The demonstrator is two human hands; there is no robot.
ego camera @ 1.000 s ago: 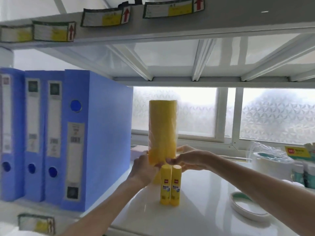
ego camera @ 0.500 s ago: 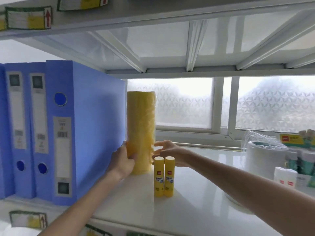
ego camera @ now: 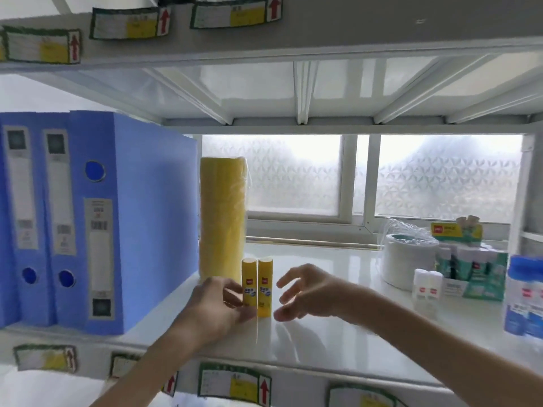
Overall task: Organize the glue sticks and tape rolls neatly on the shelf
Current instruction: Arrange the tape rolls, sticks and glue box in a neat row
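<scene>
A tall wrapped stack of yellow tape rolls (ego camera: 222, 218) stands upright on the white shelf (ego camera: 338, 333), close beside the blue binders. Two yellow glue sticks (ego camera: 257, 283) stand side by side in front of it. My left hand (ego camera: 214, 306) touches the left glue stick with its fingertips, fingers curled around its lower part. My right hand (ego camera: 305, 292) hovers just right of the sticks with fingers spread, holding nothing.
Three blue binders (ego camera: 97, 218) fill the left of the shelf. At the right stand a bagged white roll (ego camera: 408, 259), two small white sticks (ego camera: 427, 284), a green display box (ego camera: 476, 268) and a blue-lidded tub (ego camera: 526, 298). An upper shelf (ego camera: 293, 30) hangs overhead.
Both hands let go of the tape stack, which now stands alone by the binders. They came forward to the two glue sticks, the left hand touching one.
</scene>
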